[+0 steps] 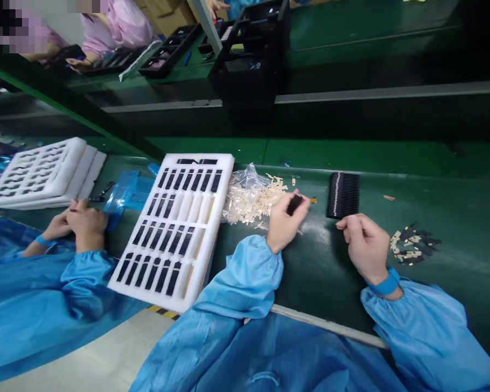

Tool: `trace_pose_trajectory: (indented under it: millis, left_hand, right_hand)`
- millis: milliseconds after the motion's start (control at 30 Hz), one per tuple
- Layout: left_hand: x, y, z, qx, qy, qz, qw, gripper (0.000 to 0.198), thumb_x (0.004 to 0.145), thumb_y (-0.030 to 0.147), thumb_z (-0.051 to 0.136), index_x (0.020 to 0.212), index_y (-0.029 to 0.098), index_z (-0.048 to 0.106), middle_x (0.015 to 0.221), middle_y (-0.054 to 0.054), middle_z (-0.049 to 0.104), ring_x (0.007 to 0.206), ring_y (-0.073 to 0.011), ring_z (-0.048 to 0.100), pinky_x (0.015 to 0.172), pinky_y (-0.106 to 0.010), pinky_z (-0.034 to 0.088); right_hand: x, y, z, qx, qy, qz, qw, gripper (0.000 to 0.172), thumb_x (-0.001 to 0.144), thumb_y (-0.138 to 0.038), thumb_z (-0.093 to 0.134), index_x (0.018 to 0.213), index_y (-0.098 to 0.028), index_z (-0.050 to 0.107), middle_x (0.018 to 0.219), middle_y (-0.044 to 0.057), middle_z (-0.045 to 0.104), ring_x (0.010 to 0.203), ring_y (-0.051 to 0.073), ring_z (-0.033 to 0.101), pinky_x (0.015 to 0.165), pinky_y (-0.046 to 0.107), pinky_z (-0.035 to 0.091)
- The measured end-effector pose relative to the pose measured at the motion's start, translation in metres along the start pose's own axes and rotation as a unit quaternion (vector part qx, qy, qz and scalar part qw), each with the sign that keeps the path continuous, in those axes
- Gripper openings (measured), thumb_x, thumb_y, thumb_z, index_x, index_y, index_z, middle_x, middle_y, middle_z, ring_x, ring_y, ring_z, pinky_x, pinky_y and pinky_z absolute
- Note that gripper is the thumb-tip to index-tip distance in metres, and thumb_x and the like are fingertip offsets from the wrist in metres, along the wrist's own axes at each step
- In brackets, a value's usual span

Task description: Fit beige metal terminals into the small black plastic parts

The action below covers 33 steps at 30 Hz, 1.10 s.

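My left hand is closed around a small dark piece, and an orange tip sticks out past the fingers. Just right of it, a row of thin black strips lies side by side on the green bench. My right hand, with a blue wrist band, has thumb and forefinger pinched together by the lower right corner of that row. Whatever the pinch holds, if anything, is too small to make out. Left of my left hand, many small beige pieces spill from a clear plastic bag.
A white foam tray with slotted black strips leans at left. Dark and beige scraps lie at right. A co-worker's hands are by stacked foam trays. Black bins stand on the far bench behind a green post.
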<state>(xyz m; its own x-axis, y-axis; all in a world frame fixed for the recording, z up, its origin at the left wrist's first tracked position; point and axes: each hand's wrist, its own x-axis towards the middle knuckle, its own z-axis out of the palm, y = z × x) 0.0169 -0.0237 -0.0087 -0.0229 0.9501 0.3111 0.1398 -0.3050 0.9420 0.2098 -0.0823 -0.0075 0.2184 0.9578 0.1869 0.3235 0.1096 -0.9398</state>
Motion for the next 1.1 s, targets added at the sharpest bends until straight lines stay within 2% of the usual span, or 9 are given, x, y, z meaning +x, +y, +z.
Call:
trace_pose_trajectory:
  millis: [133, 200, 300, 400, 533, 600, 700, 900, 1100]
  left_hand:
    - [-0.008, -0.003, 0.001, 0.213, -0.102, 0.288, 0.928, 0.008, 0.097, 0.028, 0.064, 0.097, 0.023, 0.07, 0.068, 0.005, 0.06, 0.067, -0.0097, 0.059, 0.111, -0.04, 0.051]
    - [-0.009, -0.008, 0.0, 0.259, -0.098, 0.349, 0.895, 0.009, 0.097, 0.03, 0.066, 0.102, 0.024, 0.069, 0.073, 0.004, 0.062, 0.072, -0.0105, 0.061, 0.111, -0.039, 0.051]
    - [-0.01, -0.013, -0.001, 0.264, -0.103, 0.368, 0.886, 0.013, 0.097, 0.032, 0.066, 0.106, 0.023, 0.068, 0.076, 0.003, 0.063, 0.073, -0.0103, 0.061, 0.112, -0.039, 0.049]
    - [-0.011, -0.01, 0.0, 0.229, -0.147, 0.291, 0.917, 0.012, 0.096, 0.034, 0.067, 0.099, 0.024, 0.071, 0.075, 0.003, 0.064, 0.073, -0.0113, 0.061, 0.113, -0.041, 0.048]
    - [-0.014, 0.006, 0.004, 0.079, -0.197, 0.018, 0.977, 0.026, 0.085, 0.041, 0.079, 0.104, 0.025, 0.072, 0.075, 0.001, 0.063, 0.078, -0.015, 0.063, 0.108, -0.04, 0.049]
    - [-0.017, 0.011, 0.008, -0.027, -0.224, -0.128, 0.966, 0.041, 0.089, 0.049, 0.073, 0.119, 0.023, 0.066, 0.08, -0.001, 0.063, 0.078, -0.0158, 0.065, 0.092, -0.035, 0.055]
    - [-0.022, 0.012, 0.016, -0.174, -0.27, -0.269, 0.908, 0.049, 0.094, 0.057, 0.063, 0.124, 0.019, 0.058, 0.089, -0.004, 0.066, 0.075, -0.0147, 0.067, 0.073, -0.03, 0.058]
    - [-0.024, 0.004, 0.023, -0.254, -0.268, -0.323, 0.871, 0.053, 0.083, 0.052, 0.078, 0.118, 0.016, 0.064, 0.091, -0.007, 0.073, 0.073, -0.0137, 0.071, 0.072, -0.028, 0.06]
    - [-0.025, 0.006, 0.024, -0.28, -0.243, -0.344, 0.863, 0.055, 0.078, 0.052, 0.083, 0.115, 0.015, 0.069, 0.099, -0.01, 0.076, 0.078, -0.015, 0.074, 0.077, -0.029, 0.062]
  right_hand:
    - [0.008, -0.004, -0.006, 0.122, -0.138, 0.174, 0.967, 0.04, 0.096, -0.054, 0.065, 0.08, -0.018, 0.073, 0.057, 0.0, 0.056, 0.05, 0.012, 0.045, 0.053, 0.028, 0.035]
    - [0.013, -0.006, -0.009, 0.183, -0.195, 0.243, 0.933, 0.042, 0.091, -0.057, 0.069, 0.083, -0.016, 0.075, 0.066, 0.002, 0.062, 0.048, 0.009, 0.042, 0.049, 0.026, 0.029]
    - [0.016, -0.007, -0.012, 0.227, -0.208, 0.288, 0.907, 0.04, 0.082, -0.055, 0.08, 0.08, -0.015, 0.074, 0.075, 0.004, 0.065, 0.049, 0.007, 0.041, 0.046, 0.024, 0.026]
    - [0.016, -0.006, -0.011, 0.229, -0.199, 0.301, 0.904, 0.038, 0.074, -0.05, 0.087, 0.074, -0.015, 0.07, 0.069, 0.001, 0.06, 0.049, 0.006, 0.039, 0.045, 0.022, 0.025]
    - [0.015, -0.001, -0.009, 0.21, -0.116, 0.267, 0.933, 0.036, 0.071, -0.045, 0.089, 0.074, -0.017, 0.066, 0.058, -0.003, 0.053, 0.048, 0.008, 0.04, 0.045, 0.021, 0.028]
    - [0.014, 0.001, -0.008, 0.181, -0.06, 0.225, 0.955, 0.034, 0.072, -0.043, 0.088, 0.078, -0.018, 0.066, 0.056, -0.005, 0.053, 0.048, 0.008, 0.043, 0.046, 0.021, 0.032]
    - [0.013, 0.003, -0.009, 0.125, -0.043, 0.187, 0.973, 0.032, 0.075, -0.042, 0.087, 0.082, -0.018, 0.067, 0.057, -0.004, 0.057, 0.048, 0.009, 0.048, 0.046, 0.02, 0.037]
    - [0.009, 0.009, -0.006, 0.074, -0.048, 0.141, 0.986, 0.024, 0.08, -0.038, 0.083, 0.084, -0.019, 0.069, 0.067, 0.001, 0.068, 0.061, 0.017, 0.07, 0.052, 0.023, 0.05]
    - [0.005, 0.012, -0.005, 0.042, -0.03, 0.098, 0.994, 0.018, 0.084, -0.034, 0.079, 0.086, -0.02, 0.068, 0.075, 0.001, 0.07, 0.062, 0.015, 0.068, 0.055, 0.026, 0.052]
